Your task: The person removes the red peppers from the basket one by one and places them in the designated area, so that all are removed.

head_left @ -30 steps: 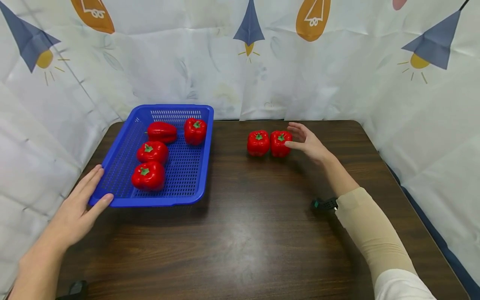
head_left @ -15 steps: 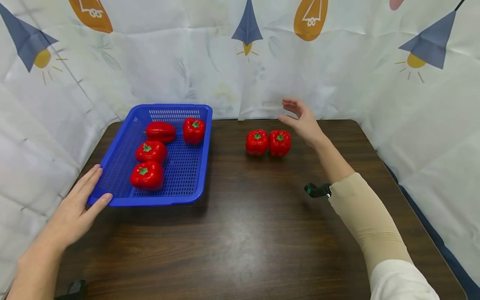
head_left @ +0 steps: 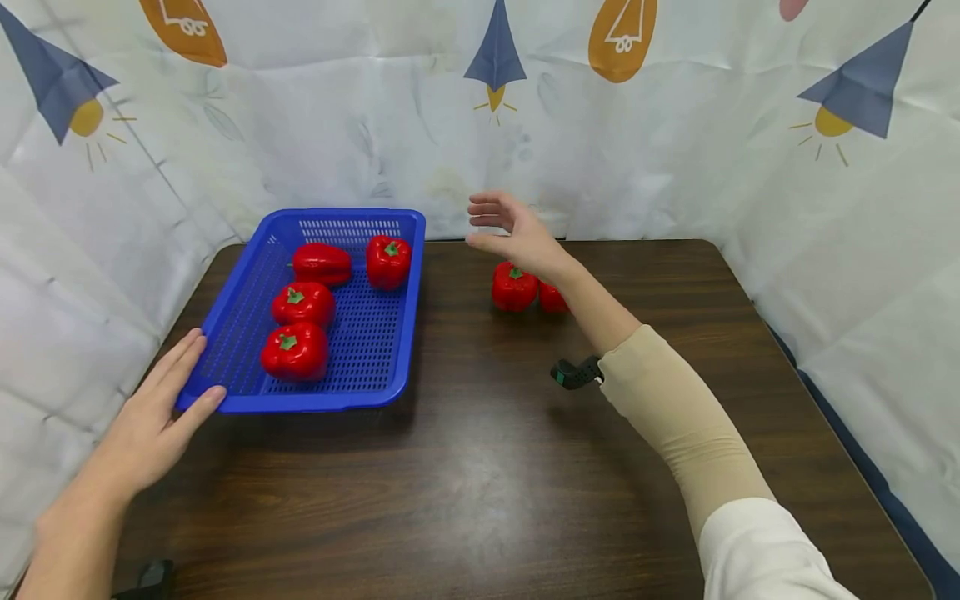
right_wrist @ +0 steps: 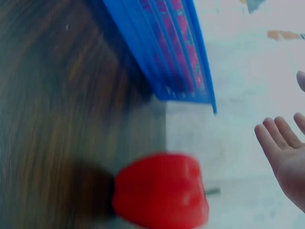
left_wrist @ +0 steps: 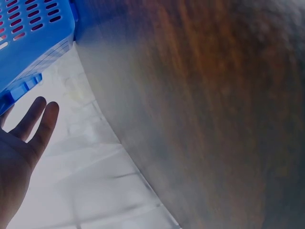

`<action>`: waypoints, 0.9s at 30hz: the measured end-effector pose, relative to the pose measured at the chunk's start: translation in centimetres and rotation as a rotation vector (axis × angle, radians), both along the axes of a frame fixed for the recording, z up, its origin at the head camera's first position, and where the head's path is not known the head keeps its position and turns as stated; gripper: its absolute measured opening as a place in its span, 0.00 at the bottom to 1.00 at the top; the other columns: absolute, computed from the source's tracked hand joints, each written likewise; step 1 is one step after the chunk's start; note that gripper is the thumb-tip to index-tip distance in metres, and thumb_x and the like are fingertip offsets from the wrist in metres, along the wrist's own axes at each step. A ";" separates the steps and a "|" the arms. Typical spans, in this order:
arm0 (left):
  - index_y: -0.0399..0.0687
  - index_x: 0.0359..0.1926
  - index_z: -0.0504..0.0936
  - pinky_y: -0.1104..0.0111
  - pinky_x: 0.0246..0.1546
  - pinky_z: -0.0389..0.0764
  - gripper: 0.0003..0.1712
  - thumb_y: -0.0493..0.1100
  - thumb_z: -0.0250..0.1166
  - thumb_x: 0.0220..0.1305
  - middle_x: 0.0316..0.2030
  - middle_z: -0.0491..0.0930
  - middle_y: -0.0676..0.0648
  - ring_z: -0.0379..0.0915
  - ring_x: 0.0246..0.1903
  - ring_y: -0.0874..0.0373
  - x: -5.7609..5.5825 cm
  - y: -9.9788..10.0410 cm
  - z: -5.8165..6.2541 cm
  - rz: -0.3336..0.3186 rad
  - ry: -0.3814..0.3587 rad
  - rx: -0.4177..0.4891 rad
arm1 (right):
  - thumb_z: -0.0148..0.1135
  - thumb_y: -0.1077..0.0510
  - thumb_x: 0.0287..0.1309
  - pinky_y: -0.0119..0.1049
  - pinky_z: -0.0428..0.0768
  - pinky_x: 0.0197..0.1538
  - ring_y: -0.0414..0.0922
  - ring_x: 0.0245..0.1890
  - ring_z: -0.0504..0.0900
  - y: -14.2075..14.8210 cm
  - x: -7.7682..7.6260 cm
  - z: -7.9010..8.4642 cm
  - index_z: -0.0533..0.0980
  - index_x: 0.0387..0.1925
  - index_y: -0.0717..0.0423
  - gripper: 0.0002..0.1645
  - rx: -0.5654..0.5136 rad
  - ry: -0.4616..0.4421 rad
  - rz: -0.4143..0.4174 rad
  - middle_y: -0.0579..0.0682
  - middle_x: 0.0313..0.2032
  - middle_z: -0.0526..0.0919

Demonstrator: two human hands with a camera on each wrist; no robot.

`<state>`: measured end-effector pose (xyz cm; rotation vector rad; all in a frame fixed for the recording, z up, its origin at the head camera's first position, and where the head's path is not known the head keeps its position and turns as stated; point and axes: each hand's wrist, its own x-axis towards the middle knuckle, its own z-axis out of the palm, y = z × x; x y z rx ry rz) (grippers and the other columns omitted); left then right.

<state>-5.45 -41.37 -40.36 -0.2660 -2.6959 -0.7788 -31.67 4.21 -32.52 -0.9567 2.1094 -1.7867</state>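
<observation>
My left hand (head_left: 153, 417) rests with straight fingers at the near left corner of a blue perforated plastic basket (head_left: 407, 350). Inside the basket lie several red bell peppers, among them one at the right (head_left: 388, 263) and one near the front (head_left: 296, 352). My right hand (head_left: 517, 233) is raised, fingers spread and nothing in them, between the basket and the back right of the table. Below it, two more bell peppers stand side by side: the left one (head_left: 513, 288) shows well, the right one (head_left: 552, 298) is partly hidden by my forearm. The right wrist view has a bell pepper (right_wrist: 162, 191) close up.
The dark wooden table (head_left: 465, 483) backs onto a white curtain (head_left: 330, 125) printed with lamps and bulbs. The basket takes up its back left. A black strap (head_left: 576, 373) sticks out from my right wrist over the table.
My right hand has risen off the right bell pepper without it and swung left, over the pair. The peppers and my left hand have stayed put.
</observation>
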 end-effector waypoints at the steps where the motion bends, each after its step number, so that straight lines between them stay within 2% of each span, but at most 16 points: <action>1: 0.41 0.80 0.57 0.79 0.68 0.39 0.39 0.39 0.60 0.74 0.79 0.51 0.40 0.38 0.75 0.71 0.0 0.0 0.0 0.000 0.003 -0.002 | 0.67 0.59 0.67 0.40 0.73 0.64 0.48 0.66 0.72 -0.6 0.1 -0.1 0.65 0.72 0.55 0.36 -0.002 0.000 0.019 0.51 0.66 0.73; 6: 0.41 0.80 0.57 0.78 0.68 0.39 0.38 0.39 0.60 0.74 0.79 0.51 0.41 0.38 0.75 0.71 0.0 0.2 -0.1 0.002 0.008 0.001 | 0.68 0.61 0.66 0.40 0.76 0.62 0.50 0.65 0.73 -3.9 1.1 -0.5 0.65 0.72 0.57 0.36 -0.008 -0.031 0.134 0.56 0.65 0.73; 9: 0.41 0.80 0.57 0.78 0.68 0.39 0.38 0.39 0.59 0.74 0.80 0.51 0.42 0.38 0.75 0.72 0.1 0.3 -0.1 0.004 0.005 0.007 | 0.69 0.62 0.65 0.38 0.76 0.61 0.52 0.65 0.74 -5.8 1.9 -0.7 0.65 0.71 0.59 0.37 -0.002 -0.020 0.196 0.56 0.64 0.74; 14: 0.41 0.80 0.56 0.78 0.69 0.39 0.38 0.39 0.59 0.74 0.80 0.50 0.44 0.38 0.75 0.71 0.0 0.3 -0.1 0.005 0.005 0.009 | 0.71 0.63 0.63 0.36 0.76 0.61 0.54 0.64 0.74 -8.7 2.9 -0.9 0.66 0.70 0.61 0.37 -0.006 0.006 0.256 0.58 0.62 0.75; 19: 0.41 0.80 0.57 0.78 0.68 0.39 0.38 0.39 0.59 0.74 0.80 0.51 0.44 0.39 0.75 0.71 -0.1 0.2 -0.1 0.009 0.010 0.010 | 0.72 0.63 0.61 0.33 0.77 0.59 0.43 0.60 0.78 -11.5 4.2 -1.0 0.66 0.69 0.58 0.38 0.045 -0.010 0.298 0.54 0.61 0.75; 27: 0.40 0.79 0.58 0.78 0.69 0.39 0.38 0.38 0.60 0.73 0.79 0.52 0.42 0.39 0.76 0.70 -0.1 0.0 -0.2 0.000 0.030 0.013 | 0.74 0.60 0.60 0.31 0.77 0.57 0.46 0.63 0.76 -15.3 6.3 -1.7 0.64 0.70 0.57 0.41 0.176 0.026 0.385 0.56 0.66 0.71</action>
